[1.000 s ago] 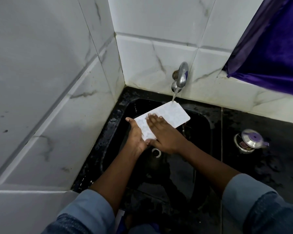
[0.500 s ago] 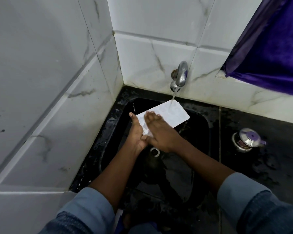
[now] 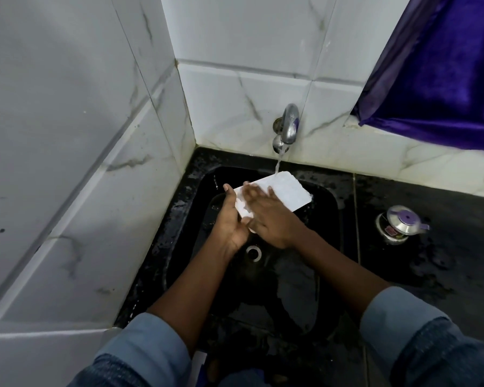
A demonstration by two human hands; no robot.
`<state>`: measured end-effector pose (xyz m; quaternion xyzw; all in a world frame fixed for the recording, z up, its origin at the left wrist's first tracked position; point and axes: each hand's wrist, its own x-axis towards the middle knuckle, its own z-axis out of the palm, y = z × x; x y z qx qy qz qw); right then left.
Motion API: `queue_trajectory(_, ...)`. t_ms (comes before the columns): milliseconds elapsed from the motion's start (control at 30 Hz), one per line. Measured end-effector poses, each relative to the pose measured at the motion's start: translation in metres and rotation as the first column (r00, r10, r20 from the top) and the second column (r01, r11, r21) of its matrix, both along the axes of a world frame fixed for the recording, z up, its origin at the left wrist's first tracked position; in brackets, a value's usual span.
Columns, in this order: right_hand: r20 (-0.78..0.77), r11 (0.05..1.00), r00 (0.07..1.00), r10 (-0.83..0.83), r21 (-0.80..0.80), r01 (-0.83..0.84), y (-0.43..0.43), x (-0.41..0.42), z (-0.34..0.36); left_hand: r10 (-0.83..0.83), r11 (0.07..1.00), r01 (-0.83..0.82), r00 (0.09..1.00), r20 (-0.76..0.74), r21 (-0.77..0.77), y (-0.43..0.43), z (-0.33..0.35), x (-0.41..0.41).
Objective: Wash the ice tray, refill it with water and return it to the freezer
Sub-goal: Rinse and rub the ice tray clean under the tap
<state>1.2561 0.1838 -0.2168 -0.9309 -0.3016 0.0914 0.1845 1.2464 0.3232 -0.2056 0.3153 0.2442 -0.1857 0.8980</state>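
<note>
Holds the ice tray (image 3: 288, 191) under the running tap (image 3: 289, 127), left hand (image 3: 229, 219) gripping its near end, right hand (image 3: 274, 219) flat on top; probably light, stiff, slippery, safest taken by the edges.

White ice tray (image 3: 285, 191) is tilted over black sink (image 3: 327, 208), far end under water stream (image 3: 278, 163) from tap (image 3: 289, 127). L hand (image 3: 231, 222) grips its near-left end; R hand (image 3: 271, 219) lies flat on top, fingers blurred. Steel lidded pot (image 3: 400, 224) sits on counter at right.
</note>
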Motion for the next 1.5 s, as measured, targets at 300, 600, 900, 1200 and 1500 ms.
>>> queue_trajectory(300, -0.494, 0.752, 0.82, -0.289, 0.413, 0.513, -0.003, -0.012, -0.001, -0.087, 0.952, 0.037, 0.984, 0.155, 0.302, -0.017, 0.008, 0.001)
queue_trajectory(600, -0.752, 0.176, 0.582, -0.308, 0.557, 0.812, -0.023, 0.004, 0.008, -0.304, 0.894, 0.229, 0.941, 0.146, 0.386, -0.025, 0.013, 0.014)
queue_trajectory(900, -0.92, -0.111, 0.346, -0.184, 0.369, 0.923, -0.061, 0.014, -0.014, -0.055, 0.705, 0.029, 0.998, 0.014, 0.709, 0.008, -0.041, 0.057)
queue_trajectory(1200, -0.784, -0.056, 0.341, -0.52, 0.429, 0.902, -0.107, 0.017, -0.039, -0.267, 0.673, 0.249, 0.96, -0.086, 0.696, -0.004, -0.049, 0.086)
queue_trajectory(1500, -0.647, -0.088, 0.127, -0.752, 0.289, 0.953, -0.124, 0.013, -0.073, -0.319, 0.739, 0.259, 0.948, -0.016, 0.622, -0.021, -0.049, 0.085)
